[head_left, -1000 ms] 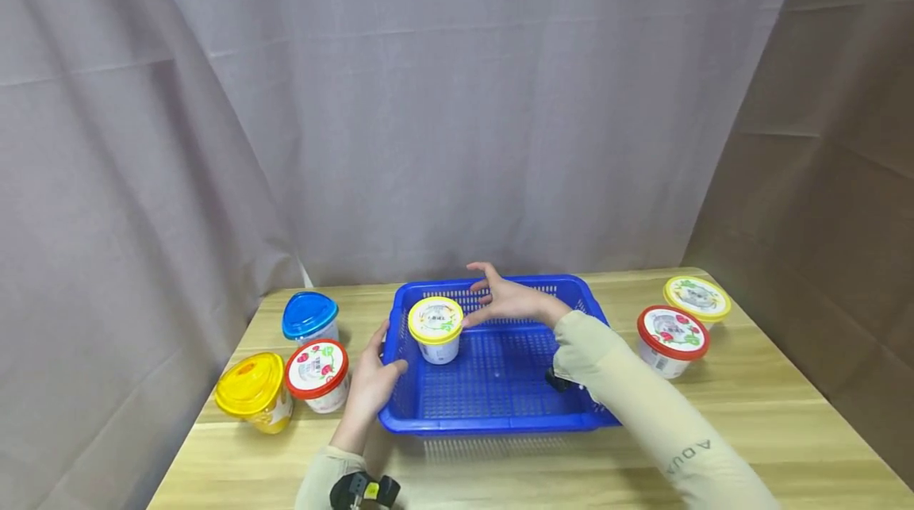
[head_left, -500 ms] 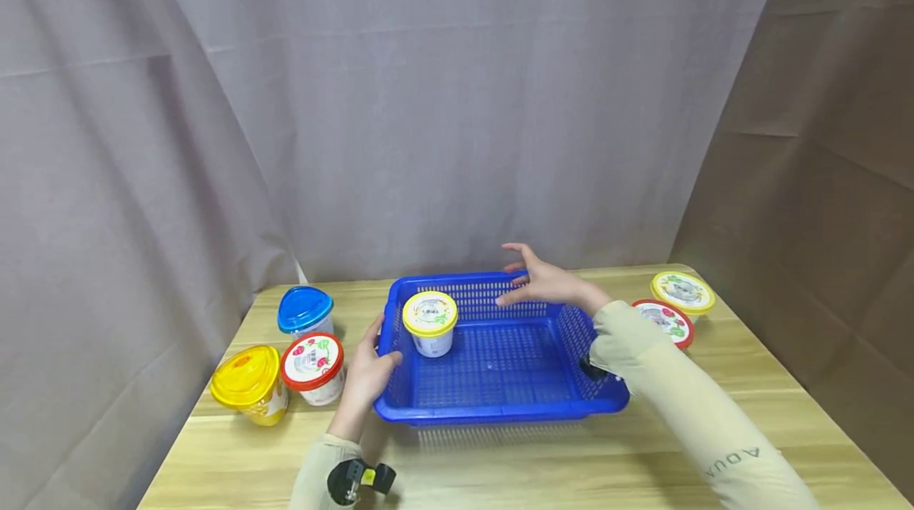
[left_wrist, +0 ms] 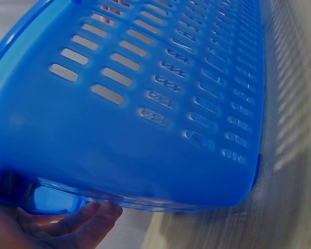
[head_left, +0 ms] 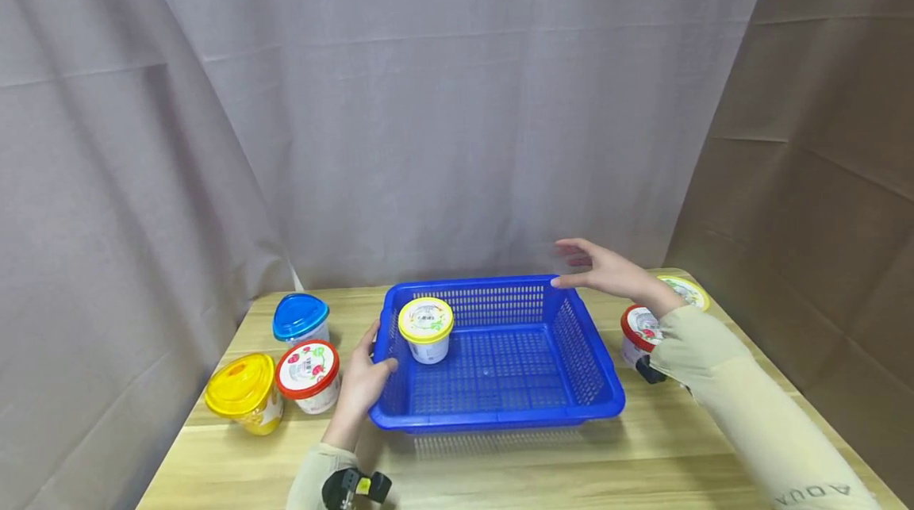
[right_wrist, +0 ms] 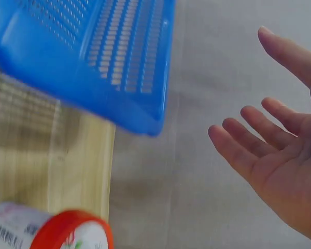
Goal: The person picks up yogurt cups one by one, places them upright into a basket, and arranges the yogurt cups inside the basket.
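A blue plastic basket stands on the table, and a white tub with a yellow lid is inside it at the left back. My left hand grips the basket's left rim, thumb over the top. The left wrist view shows the fingers of that hand curled under the rim of the slotted basket wall. Above the basket's back right corner my right hand is in the air, fingers spread. In the right wrist view the palm of this hand holds nothing.
Left of the basket stand a blue-lidded tub, a red-lidded tub and a yellow tub. To the right, a red-lidded tub and a yellow-lidded tub are partly behind my right arm. A grey curtain hangs behind the table.
My right hand has moved right, away from the yellow-lidded tub in the basket, to the back right corner. My left hand stays on the basket rim.
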Motion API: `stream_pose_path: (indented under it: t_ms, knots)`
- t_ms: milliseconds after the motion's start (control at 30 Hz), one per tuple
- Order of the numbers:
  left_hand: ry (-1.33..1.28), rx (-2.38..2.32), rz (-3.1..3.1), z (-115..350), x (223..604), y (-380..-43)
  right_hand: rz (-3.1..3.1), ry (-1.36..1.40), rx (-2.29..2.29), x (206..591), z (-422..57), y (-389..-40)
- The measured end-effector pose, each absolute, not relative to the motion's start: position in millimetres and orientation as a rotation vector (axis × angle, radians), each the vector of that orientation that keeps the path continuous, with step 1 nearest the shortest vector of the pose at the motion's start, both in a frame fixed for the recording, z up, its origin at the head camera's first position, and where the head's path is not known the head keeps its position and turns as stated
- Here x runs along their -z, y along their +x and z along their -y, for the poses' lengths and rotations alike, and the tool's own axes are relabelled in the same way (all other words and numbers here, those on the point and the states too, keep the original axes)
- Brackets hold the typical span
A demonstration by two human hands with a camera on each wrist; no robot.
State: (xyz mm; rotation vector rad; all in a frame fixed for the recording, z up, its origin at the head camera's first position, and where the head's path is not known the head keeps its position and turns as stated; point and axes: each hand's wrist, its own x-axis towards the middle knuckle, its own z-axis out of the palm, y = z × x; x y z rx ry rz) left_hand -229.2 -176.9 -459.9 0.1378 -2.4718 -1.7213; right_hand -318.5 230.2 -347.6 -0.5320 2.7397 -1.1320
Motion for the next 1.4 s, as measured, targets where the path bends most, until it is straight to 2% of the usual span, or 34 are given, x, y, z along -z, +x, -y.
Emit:
stream_pose_path:
  t_ms: [267, 533, 833, 1133, 1400]
  knots:
    - [0.134, 1.711, 2.481, 177, 464, -227, -2.857, -0.48, 1.129, 353, -268, -302]
    - [0.132, 1.737, 2.471, 171, 461, -228, -2.902, -0.251, 1.079, 357, -298, -279]
    - [0.115, 1.741, 2.47, 168, 462, -229, -2.909, -0.209, 1.071, 384, -331, -269]
    - [0.125, 1.715, 2.479, 174, 461, -229, -2.949, -0.245, 1.109, 421, -338, -269]
    - [0.124, 1.73, 2.472, 171, 459, -233, -2.954, -0.192, 1.166, 429, -347, -262]
